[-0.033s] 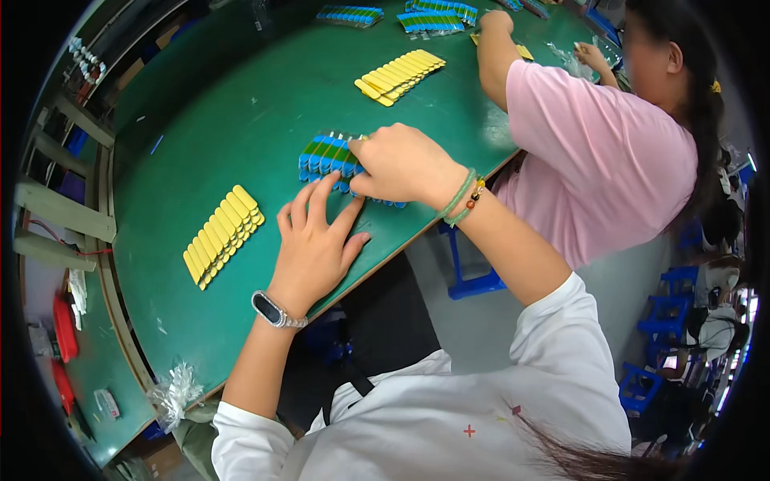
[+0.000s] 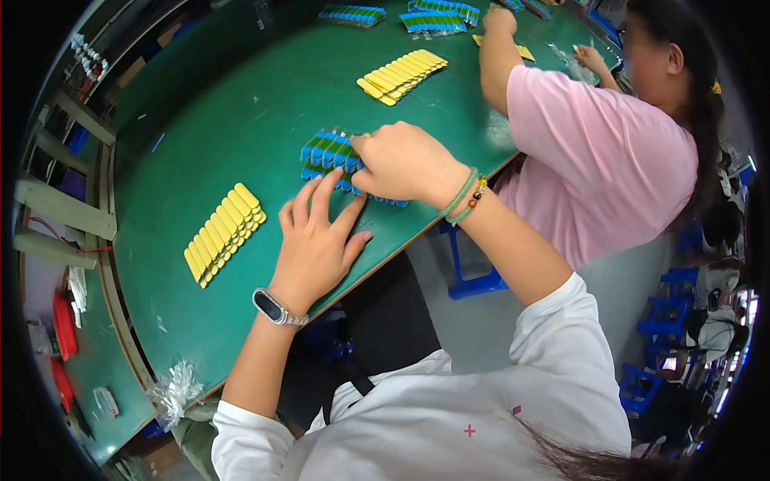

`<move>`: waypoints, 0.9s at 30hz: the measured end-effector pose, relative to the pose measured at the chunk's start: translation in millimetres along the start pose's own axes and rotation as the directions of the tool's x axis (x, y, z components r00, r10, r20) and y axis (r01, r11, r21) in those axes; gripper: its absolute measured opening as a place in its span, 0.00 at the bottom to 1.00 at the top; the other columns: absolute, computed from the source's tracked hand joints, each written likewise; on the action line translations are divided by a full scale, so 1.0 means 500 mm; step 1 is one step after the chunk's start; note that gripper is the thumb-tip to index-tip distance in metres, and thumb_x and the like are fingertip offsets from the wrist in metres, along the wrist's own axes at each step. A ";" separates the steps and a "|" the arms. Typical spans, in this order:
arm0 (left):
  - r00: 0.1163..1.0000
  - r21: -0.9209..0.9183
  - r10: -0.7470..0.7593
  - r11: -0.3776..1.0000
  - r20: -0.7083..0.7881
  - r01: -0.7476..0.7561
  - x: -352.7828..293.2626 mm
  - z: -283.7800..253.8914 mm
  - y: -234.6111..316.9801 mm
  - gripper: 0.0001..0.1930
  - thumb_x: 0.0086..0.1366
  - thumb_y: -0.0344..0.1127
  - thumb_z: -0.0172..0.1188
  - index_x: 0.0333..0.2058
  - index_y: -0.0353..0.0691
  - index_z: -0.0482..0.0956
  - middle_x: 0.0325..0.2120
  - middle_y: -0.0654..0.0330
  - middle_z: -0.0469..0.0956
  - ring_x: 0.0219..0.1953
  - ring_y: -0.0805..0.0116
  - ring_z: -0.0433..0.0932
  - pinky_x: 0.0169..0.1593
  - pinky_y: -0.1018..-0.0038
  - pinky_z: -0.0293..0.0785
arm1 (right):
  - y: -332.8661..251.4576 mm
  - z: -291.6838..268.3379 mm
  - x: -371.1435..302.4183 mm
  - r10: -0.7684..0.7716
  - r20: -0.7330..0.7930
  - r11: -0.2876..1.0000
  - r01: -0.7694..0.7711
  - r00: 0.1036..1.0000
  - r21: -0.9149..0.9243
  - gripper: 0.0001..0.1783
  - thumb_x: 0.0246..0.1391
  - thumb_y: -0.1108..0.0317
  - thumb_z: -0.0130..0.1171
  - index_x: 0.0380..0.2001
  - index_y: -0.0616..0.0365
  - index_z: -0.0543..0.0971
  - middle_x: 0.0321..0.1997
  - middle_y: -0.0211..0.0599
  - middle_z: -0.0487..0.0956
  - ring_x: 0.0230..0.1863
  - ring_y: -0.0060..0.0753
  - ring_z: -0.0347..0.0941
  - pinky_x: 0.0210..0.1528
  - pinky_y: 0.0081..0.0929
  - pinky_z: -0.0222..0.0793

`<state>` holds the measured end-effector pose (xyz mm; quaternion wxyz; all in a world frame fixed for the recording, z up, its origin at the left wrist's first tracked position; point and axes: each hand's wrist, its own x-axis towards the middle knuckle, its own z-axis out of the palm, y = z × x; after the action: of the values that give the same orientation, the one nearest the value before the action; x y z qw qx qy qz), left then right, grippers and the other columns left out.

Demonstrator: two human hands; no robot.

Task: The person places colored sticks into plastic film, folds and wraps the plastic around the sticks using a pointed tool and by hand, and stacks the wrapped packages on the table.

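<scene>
Close to the table's near edge lies a stack of blue-and-green rounded pieces [image 2: 325, 148], set side by side in rows with clear film along the far edge. My right hand [image 2: 409, 164] is closed over the right end of its upper row, fingers curled and partly hidden. That upper row looks slightly raised from the row below. With fingers spread, my left hand [image 2: 317, 240] rests its fingertips against the near side of the stack. Left of it sits a staggered stack of yellow rounded pieces [image 2: 224, 232].
Another yellow stack [image 2: 401, 76] lies farther off on the green table [image 2: 200, 128]. Several blue-and-green packs [image 2: 437, 20] are at the far edge. A co-worker in a pink shirt [image 2: 601, 152] sits at my right. Crumpled clear film [image 2: 175, 393] hangs at the near left corner.
The upper row of blue-and-green pieces has lifted a little away from the lower one at its left end. Both hands stay almost where they were.
</scene>
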<state>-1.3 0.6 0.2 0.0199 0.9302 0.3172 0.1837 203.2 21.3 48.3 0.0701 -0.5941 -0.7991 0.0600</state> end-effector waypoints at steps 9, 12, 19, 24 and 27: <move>0.999 -0.060 0.039 0.997 0.021 -0.037 0.011 -0.011 -0.003 0.24 0.63 0.48 0.60 0.56 0.48 0.75 0.56 0.57 0.70 0.62 0.60 0.66 0.66 0.48 0.50 | 0.039 0.024 0.014 -0.026 -0.295 0.998 0.040 0.955 0.043 0.13 0.49 0.67 0.54 0.36 0.61 0.80 0.32 0.53 0.81 0.35 0.53 0.80 0.39 0.45 0.77; 0.999 -0.001 0.037 0.999 0.038 -0.037 0.023 -0.010 0.002 0.24 0.63 0.50 0.60 0.56 0.51 0.75 0.54 0.58 0.70 0.59 0.61 0.68 0.66 0.46 0.50 | 0.013 0.036 -0.001 -0.032 -0.257 0.996 0.009 0.966 -0.091 0.07 0.50 0.68 0.58 0.30 0.59 0.80 0.33 0.48 0.81 0.35 0.49 0.81 0.36 0.43 0.78; 1.000 0.043 -0.012 0.999 0.008 0.012 0.038 -0.003 0.001 0.26 0.62 0.55 0.60 0.56 0.51 0.75 0.53 0.56 0.71 0.58 0.59 0.68 0.64 0.47 0.52 | -0.039 -0.062 -0.045 0.571 -0.490 0.301 0.387 0.659 0.872 0.13 0.62 0.67 0.60 0.46 0.63 0.79 0.41 0.38 0.83 0.34 0.23 0.79 0.39 0.26 0.77; 0.993 -0.071 -0.065 0.996 -0.101 0.058 0.007 -0.004 -0.035 0.32 0.61 0.42 0.63 0.63 0.41 0.66 0.55 0.52 0.69 0.58 0.57 0.68 0.64 0.51 0.57 | -0.135 -0.032 -0.114 0.508 -0.254 -0.242 0.419 0.823 0.875 0.21 0.56 0.74 0.65 0.52 0.64 0.73 0.50 0.37 0.80 0.49 0.26 0.77 0.53 0.28 0.74; 0.930 -0.960 -0.242 -0.038 0.278 0.277 -0.073 -0.121 0.009 0.41 0.58 0.28 0.61 0.69 0.37 0.52 0.57 0.53 0.67 0.61 0.60 0.66 0.63 0.59 0.62 | -0.187 0.039 -0.152 0.551 -0.153 -0.299 0.365 0.821 0.882 0.22 0.53 0.76 0.67 0.52 0.63 0.74 0.50 0.36 0.80 0.50 0.27 0.77 0.55 0.29 0.73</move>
<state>-46.6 -29.6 45.5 0.6993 0.5739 0.2661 0.3328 133.2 -78.5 42.6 0.7352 -0.3406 -0.2931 0.5076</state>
